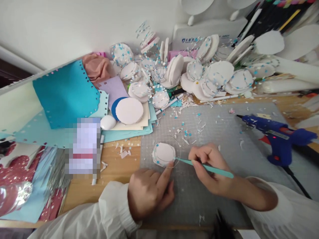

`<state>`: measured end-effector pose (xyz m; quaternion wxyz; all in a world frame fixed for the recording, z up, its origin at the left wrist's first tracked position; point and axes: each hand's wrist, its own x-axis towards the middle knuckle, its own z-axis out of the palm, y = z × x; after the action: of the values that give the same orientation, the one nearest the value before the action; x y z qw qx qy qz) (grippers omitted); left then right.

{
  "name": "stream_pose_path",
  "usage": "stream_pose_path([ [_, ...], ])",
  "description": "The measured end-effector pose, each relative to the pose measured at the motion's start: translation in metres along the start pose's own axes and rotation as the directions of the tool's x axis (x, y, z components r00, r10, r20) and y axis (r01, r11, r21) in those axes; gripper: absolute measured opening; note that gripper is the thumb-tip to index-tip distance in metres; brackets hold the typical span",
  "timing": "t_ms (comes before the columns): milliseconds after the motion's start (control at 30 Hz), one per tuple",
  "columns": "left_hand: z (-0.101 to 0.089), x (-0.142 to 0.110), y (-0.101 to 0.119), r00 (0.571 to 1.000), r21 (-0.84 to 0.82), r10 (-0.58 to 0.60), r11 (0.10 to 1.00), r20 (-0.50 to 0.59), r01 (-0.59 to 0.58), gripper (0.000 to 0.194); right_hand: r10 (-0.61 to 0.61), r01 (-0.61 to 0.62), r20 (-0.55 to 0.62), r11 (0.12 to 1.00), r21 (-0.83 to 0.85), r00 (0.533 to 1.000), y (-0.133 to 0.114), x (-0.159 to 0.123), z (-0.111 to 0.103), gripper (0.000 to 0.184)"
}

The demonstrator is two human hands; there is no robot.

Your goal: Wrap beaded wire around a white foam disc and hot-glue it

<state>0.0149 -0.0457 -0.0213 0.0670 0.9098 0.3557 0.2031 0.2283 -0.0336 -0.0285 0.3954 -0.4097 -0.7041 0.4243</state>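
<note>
The right hand (211, 169) gripped a teal tool (219, 171); the half-open left hand (149, 189) touched a white disc (164, 152). Confetti (185, 133) lay beyond, a glue gun (280, 142) right.

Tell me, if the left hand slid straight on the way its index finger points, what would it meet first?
Most likely the near right rim of the small white disc: the left hand seems to touch it there, though depth is hard to judge.

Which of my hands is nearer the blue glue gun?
Right. The right hand holds a green tool over the grey mat, left of the glue gun; the left hand is farther left, at the near edge of the white disc.
</note>
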Motion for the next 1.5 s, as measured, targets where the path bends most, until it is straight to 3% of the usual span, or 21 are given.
stream_pose_path([
  [667,-0.001,0.0031,-0.001,0.999,0.017,0.026,1.0,-0.041,-0.026,0.035,-0.157,0.166,0.073,0.976,-0.143,0.985,0.0056,0.0,0.0007,0.025],
  [1067,-0.0014,0.0025,-0.0019,0.999,0.01,0.026,1.0,-0.04,-0.025,0.035,-0.181,0.185,0.047,0.976,-0.115,0.982,0.0048,0.0014,-0.0016,0.027],
  [1233,-0.001,0.0027,-0.0011,0.999,0.007,0.024,1.0,-0.044,-0.024,0.035,-0.217,0.233,0.12,0.962,-0.141,0.969,0.0036,0.0041,-0.0009,0.027],
  [1500,-0.0013,0.0028,-0.001,0.999,0.012,0.022,1.0,-0.039,-0.021,0.036,-0.259,0.274,0.11,0.948,-0.163,0.96,0.004,0.0049,0.0005,0.027],
])
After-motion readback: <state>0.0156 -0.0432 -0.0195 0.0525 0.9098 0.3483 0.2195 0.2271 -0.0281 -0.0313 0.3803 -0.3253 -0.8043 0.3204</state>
